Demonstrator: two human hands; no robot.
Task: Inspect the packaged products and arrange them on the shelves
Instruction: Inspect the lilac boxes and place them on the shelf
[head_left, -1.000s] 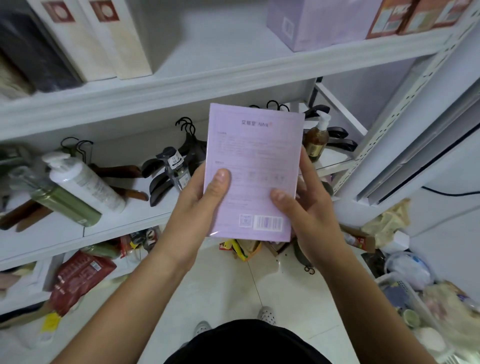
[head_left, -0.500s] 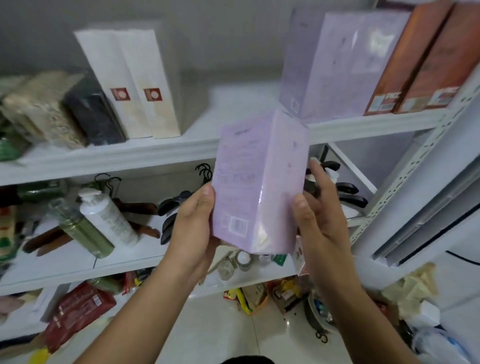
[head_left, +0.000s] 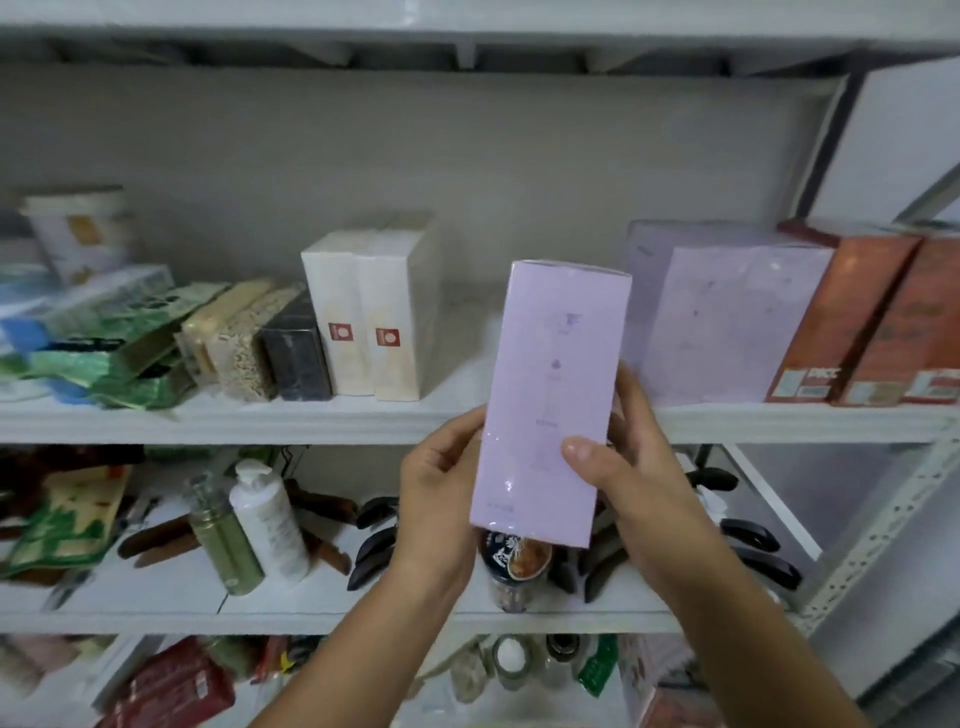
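A tall lilac box (head_left: 548, 405) is held upright in front of the shelving, its long axis near vertical with a slight lean: the top end is tipped to the right and away, the bottom end nearer the viewer. A narrow face, film-wrapped and faintly printed, is turned toward the camera; the print is too blurred to be read. The top end stands level with the goods on the upper shelf (head_left: 311, 418); the bottom end hangs before the middle shelf (head_left: 363, 618), not resting on either.

The left hand (head_left: 439, 499) is closed on the lower left edge of the box, fingers wrapped behind it. The right hand (head_left: 636, 478) grasps the lower right edge, thumb pressed on the front face, fingers behind.

On the upper shelf, two cream boxes (head_left: 363, 317) stand upright to the left of the held box, and a larger lilac carton (head_left: 727, 312) stands just to its right, followed by orange-red boxes (head_left: 872, 322). On the middle shelf a white pump bottle (head_left: 267, 514) and a green bottle (head_left: 223, 540) are seen leaning, touching one another.
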